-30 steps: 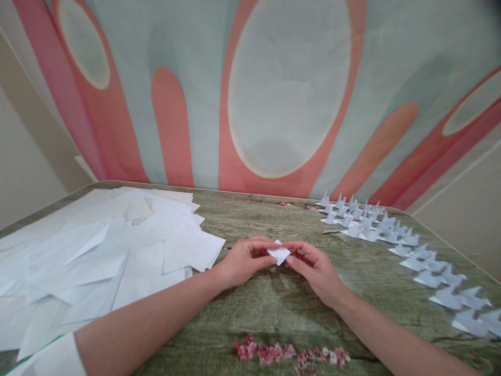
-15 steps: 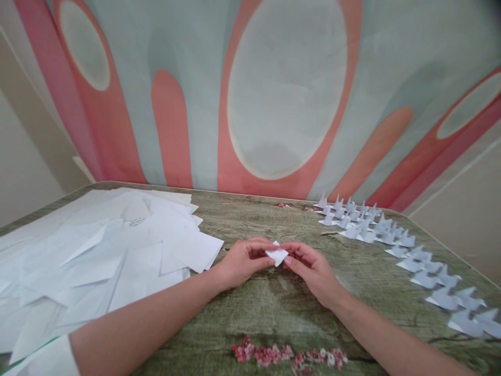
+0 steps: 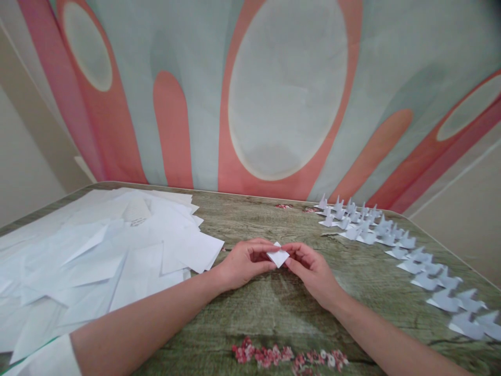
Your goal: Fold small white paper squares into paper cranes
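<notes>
A small folded piece of white paper (image 3: 278, 257), diamond-shaped from here, is held just over the middle of the table. My left hand (image 3: 245, 263) pinches its left corner between thumb and fingers. On the opposite side, my right hand (image 3: 311, 269) grips the right corner in the same way. The fingers cover both side corners, so the folds there are hidden.
Loose white paper sheets (image 3: 152, 250) lie in a broad heap on the left. Several folded white paper figures (image 3: 425, 280) stand in rows along the right edge. The wood-patterned table (image 3: 242, 214) bears printed pink flowers (image 3: 270, 352) and meets a patterned wall (image 3: 203, 104) behind.
Both hands keep their pinch on the folded paper. The paper has turned slightly, showing a flatter, clearer diamond face; otherwise almost nothing has moved.
</notes>
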A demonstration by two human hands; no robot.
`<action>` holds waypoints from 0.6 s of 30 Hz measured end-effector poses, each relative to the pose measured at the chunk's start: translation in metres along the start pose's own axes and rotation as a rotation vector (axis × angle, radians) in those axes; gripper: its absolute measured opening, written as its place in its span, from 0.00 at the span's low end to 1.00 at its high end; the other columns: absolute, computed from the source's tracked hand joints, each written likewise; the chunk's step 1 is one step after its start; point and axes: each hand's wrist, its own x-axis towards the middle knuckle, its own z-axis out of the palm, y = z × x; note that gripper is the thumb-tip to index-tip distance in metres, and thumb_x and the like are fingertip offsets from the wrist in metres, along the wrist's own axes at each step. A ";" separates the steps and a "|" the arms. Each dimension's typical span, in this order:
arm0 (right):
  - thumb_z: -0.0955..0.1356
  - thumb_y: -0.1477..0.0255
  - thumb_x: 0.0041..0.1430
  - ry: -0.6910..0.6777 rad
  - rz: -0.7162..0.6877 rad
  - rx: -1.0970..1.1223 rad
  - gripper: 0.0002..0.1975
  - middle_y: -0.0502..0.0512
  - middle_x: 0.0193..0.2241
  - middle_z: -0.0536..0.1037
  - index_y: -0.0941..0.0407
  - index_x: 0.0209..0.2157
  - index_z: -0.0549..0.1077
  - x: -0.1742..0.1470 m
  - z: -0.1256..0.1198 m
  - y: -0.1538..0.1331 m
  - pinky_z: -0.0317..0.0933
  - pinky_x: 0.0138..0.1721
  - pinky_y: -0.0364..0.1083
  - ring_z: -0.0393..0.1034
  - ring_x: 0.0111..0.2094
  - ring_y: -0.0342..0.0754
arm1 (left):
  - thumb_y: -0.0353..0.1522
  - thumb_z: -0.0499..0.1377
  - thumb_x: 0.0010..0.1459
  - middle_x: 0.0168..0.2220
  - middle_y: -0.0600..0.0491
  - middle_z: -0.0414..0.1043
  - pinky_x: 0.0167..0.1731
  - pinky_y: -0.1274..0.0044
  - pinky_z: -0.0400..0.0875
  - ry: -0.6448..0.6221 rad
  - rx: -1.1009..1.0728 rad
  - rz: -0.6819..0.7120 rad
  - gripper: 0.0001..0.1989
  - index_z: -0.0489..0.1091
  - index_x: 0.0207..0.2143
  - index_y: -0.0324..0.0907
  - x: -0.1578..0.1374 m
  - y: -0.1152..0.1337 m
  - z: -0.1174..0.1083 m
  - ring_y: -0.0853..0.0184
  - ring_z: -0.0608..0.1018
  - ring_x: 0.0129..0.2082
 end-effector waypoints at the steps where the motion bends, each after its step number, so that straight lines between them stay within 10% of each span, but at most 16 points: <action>1: 0.68 0.67 0.51 0.002 0.003 -0.008 0.11 0.51 0.31 0.74 0.56 0.36 0.69 0.000 0.000 0.000 0.59 0.34 0.43 0.67 0.32 0.45 | 0.31 0.64 0.46 0.45 0.48 0.68 0.46 0.73 0.65 -0.003 -0.005 0.002 0.17 0.74 0.42 0.42 0.000 -0.001 0.000 0.64 0.73 0.43; 18: 0.66 0.72 0.53 -0.038 -0.054 -0.075 0.06 0.50 0.29 0.70 0.56 0.34 0.66 -0.001 0.001 0.004 0.55 0.29 0.43 0.63 0.29 0.44 | 0.30 0.66 0.43 0.38 0.49 0.72 0.36 0.77 0.67 0.008 -0.173 -0.067 0.19 0.72 0.41 0.37 -0.001 0.003 0.006 0.69 0.73 0.33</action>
